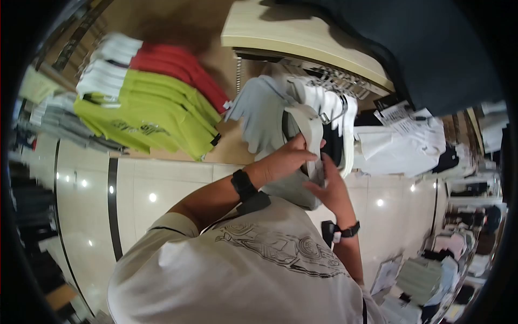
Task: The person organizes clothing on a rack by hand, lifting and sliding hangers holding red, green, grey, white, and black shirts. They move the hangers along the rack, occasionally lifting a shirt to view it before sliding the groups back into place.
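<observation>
A shirt with a pale collar [310,127] hangs in front of me at the rack, and grey cloth [291,190] falls below my hands. My left hand [288,157] is closed on the shirt's front just under the collar, thumb on top. To its right, my right hand [333,188] is at the shirt's edge, thumb and fingers apart; whether its fingertips press the cloth is hard to tell. A metal hanger hook [337,110] rises beside the collar. Both wrists wear dark bands.
White shirts [324,94] hang close behind, under a pale wooden shelf [291,40]. Lime-green shirts [151,110] and red shirts [175,67] hang to the left. White garments [399,148] and a paper tag [399,119] are at right. Shiny tiled floor [145,183] lies below.
</observation>
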A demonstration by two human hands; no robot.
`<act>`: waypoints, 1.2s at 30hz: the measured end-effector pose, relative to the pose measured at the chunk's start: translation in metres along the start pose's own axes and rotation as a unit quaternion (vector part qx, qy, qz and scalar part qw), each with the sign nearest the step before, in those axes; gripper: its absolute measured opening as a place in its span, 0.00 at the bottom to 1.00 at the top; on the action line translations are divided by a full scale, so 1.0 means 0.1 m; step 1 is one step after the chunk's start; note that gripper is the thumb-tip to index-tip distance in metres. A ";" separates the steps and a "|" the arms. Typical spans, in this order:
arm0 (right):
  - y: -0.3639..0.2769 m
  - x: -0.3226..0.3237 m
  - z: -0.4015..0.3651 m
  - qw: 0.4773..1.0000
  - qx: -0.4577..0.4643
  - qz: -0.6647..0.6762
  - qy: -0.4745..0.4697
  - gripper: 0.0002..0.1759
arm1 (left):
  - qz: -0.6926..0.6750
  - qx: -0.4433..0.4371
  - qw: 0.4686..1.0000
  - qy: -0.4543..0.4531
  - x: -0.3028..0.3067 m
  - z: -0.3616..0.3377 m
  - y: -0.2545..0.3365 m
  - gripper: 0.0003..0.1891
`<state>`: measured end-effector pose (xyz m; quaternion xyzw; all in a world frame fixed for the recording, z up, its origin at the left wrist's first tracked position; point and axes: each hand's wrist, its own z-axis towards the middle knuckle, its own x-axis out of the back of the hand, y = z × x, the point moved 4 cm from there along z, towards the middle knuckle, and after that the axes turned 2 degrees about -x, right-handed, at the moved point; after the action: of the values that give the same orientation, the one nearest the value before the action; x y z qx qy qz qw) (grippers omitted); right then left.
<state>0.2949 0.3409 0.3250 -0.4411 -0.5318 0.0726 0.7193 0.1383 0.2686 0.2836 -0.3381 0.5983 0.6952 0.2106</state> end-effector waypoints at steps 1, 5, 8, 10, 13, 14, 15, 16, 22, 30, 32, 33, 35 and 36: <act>-0.11 -0.07 0.05 0.999 0.040 -0.031 0.009 0.46 | 0.001 0.011 1.000 -0.015 -0.13 -0.03 0.02 0.40; 0.23 0.05 -0.07 0.984 -0.134 -0.115 -0.025 0.36 | 0.058 0.058 0.990 -0.114 -0.27 -0.07 -0.05 0.38; 0.41 0.32 -0.44 0.988 -0.141 -0.038 -0.042 0.25 | 0.290 0.152 0.904 -0.275 -0.30 -0.22 0.01 0.24; 0.64 0.45 -0.75 0.984 -0.164 -0.011 -0.073 0.23 | 0.234 0.171 0.917 -0.274 -0.14 -0.31 -0.09 0.21; 1.07 0.57 -1.24 0.971 -0.215 -0.001 -0.105 0.22 | 0.187 0.255 0.922 -0.224 0.13 -0.36 -0.11 0.18; 1.21 0.62 -1.40 0.956 -0.264 -0.009 -0.124 0.28 | 0.226 0.243 0.932 -0.148 0.29 -0.34 -0.15 0.18; 1.32 0.66 -1.56 0.938 -0.315 -0.016 -0.142 0.35 | 0.263 0.232 0.934 -0.071 0.44 -0.35 -0.20 0.17; 1.42 0.74 -1.69 0.934 -0.329 -0.012 -0.139 0.34 | 0.260 0.237 0.933 -0.072 0.54 -0.37 -0.26 0.17; 1.76 1.36 -1.84 0.910 -0.381 -0.133 -0.097 0.23 | 0.373 0.202 0.903 0.067 0.98 -0.32 -0.38 0.18; 1.90 1.76 -0.98 0.891 -0.339 -0.292 0.080 0.18 | 0.432 0.121 0.885 0.124 1.01 -0.28 -0.26 0.16; 1.76 1.78 -0.67 0.892 -0.303 -0.317 0.110 0.18 | 0.423 0.115 0.889 0.136 1.03 -0.32 -0.26 0.15; 1.77 1.77 -0.50 0.894 -0.298 -0.316 0.112 0.18 | 0.412 0.113 0.893 0.143 1.06 -0.34 -0.26 0.14; 1.73 1.74 -0.17 0.902 -0.194 -0.352 0.156 0.17 | 0.425 0.106 0.887 0.148 1.16 -0.38 -0.31 0.14; 1.65 1.73 -0.01 0.903 -0.191 -0.351 0.159 0.17 | 0.436 0.102 0.881 0.152 1.19 -0.38 -0.31 0.13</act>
<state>0.4292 0.5388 0.3287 -0.3607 -0.5341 -0.3584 0.6754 0.0872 0.2240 0.1736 -0.1213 0.7776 0.5919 -0.1742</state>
